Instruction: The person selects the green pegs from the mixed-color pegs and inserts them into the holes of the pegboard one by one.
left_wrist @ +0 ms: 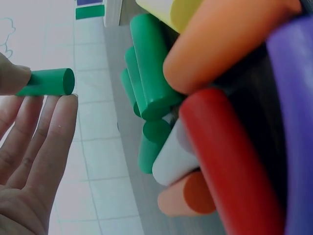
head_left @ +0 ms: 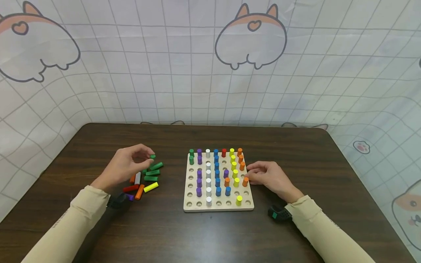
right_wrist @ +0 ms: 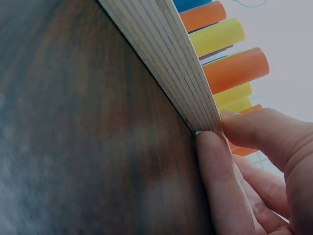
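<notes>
My left hand [head_left: 123, 166] pinches a green peg [left_wrist: 49, 82] between thumb and fingertips, held above a pile of loose pegs. In that pile are several green pegs [head_left: 152, 172], a yellow peg [head_left: 151, 187], a red peg [head_left: 131, 188], a white peg [head_left: 137, 178], a purple peg [head_left: 130, 197] and orange ones [head_left: 139, 192]. My right hand [head_left: 271, 179] grips the right edge of a wooden pegboard [head_left: 213, 209], thumb at its top edge and a finger against its side. Columns of coloured pegs stand upright in the board, with two green pegs [head_left: 191, 160] at its far left corner.
The board and loose pegs lie on a dark wooden table [head_left: 210, 237]. A white gridded curtain [head_left: 184, 84] with cartoon animals hangs behind the table and along its sides. A dark wrist camera [head_left: 279, 213] sits beneath the right wrist.
</notes>
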A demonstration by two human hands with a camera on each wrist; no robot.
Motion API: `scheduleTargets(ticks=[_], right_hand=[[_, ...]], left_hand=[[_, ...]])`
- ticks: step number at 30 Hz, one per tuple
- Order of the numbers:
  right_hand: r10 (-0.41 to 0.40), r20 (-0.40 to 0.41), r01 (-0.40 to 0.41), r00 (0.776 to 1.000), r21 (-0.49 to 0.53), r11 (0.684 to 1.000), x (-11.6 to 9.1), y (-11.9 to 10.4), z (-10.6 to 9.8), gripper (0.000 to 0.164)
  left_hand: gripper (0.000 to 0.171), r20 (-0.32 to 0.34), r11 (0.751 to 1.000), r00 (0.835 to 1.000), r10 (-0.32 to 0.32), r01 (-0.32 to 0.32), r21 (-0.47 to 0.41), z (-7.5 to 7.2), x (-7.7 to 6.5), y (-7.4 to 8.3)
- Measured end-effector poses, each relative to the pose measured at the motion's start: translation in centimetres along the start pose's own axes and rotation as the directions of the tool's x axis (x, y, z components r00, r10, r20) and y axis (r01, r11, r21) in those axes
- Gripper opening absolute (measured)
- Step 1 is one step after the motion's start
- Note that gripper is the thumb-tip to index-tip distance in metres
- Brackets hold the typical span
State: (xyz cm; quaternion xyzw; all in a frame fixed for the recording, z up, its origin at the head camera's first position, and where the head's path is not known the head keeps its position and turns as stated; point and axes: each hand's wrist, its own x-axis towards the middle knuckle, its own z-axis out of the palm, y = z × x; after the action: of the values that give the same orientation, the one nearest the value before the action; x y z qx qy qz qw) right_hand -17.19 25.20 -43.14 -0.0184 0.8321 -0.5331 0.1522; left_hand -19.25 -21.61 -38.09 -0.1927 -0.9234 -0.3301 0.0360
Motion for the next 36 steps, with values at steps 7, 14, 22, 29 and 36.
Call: scheduleTargets(ticks=[7,14,22,29,36], right_hand=[[0.003,-0.005,-0.003,1.000,0.007,1.000,0.1,-0.1,0.0,0.041],[0.004,-0.007,-0.004,1.000,0.000,1.000,0.2,-0.2,0.1,0.041],[0.005,-0.009,-0.005,1.000,0.004,1.000,0.2,-0.1,0.3,0.040],[0.010,-0.015,-0.010,1.000,0.003,1.000,0.1,-0.2,0.3,0.039],[0.000,-0.012,0.000,1.000,-0.001,1.000,0.0,-0.1,0.1,0.039]], left_hand=[[0.015,0.013,1.000,1.000,0.013,-0.013,-0.017,0.4,0.2,0.7],[0.015,0.017,0.999,1.000,0.018,-0.017,-0.032,1.4,0.6,1.1],[0.015,0.028,0.997,0.999,0.034,-0.032,-0.072,2.1,1.1,1.7],[0.017,0.036,0.996,0.999,0.038,-0.035,-0.085,2.9,1.5,2.4],[0.018,0.042,0.993,0.998,0.036,-0.032,-0.113,3.7,1.9,3.1]])
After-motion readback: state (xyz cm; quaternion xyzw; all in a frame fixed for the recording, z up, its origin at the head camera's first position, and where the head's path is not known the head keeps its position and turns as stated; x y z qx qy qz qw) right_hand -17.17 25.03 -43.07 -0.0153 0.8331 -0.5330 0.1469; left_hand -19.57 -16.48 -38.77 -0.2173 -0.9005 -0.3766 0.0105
